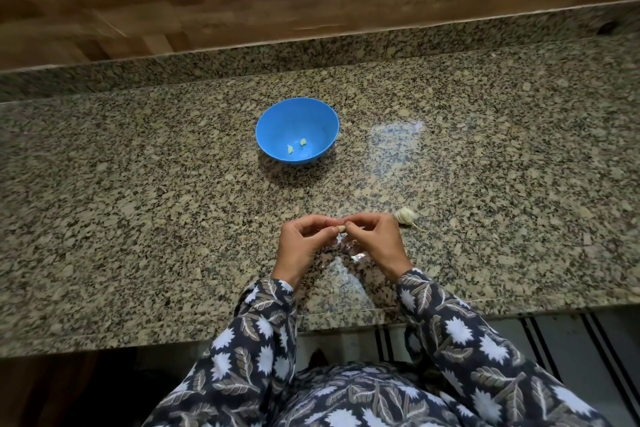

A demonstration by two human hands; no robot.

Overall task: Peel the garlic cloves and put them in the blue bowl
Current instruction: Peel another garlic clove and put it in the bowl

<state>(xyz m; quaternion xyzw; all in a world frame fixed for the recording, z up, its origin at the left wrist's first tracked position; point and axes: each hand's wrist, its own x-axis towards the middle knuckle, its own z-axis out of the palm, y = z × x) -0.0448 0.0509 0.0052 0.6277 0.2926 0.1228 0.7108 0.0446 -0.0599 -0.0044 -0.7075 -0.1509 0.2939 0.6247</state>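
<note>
While hands (299, 246) (375, 243) (two) pinch one clove (341, 228), one bowl (294, 116) holds two cloves (290, 149) (303, 141).

Support surface: a flat, polished, speckled beige-and-black granite countertop (138, 184) with a low raised granite strip (242, 55) along its far edge.

Items resting directly on it:
- A round blue plastic bowl (294, 121) stands upright near the middle of the slab.
- A small whole white papery garlic bulb (404, 216) lies on its side to the right of the bowl, closer to the front edge and well apart from it.

A pale light reflection shows on the stone just right of the bowl.
</note>
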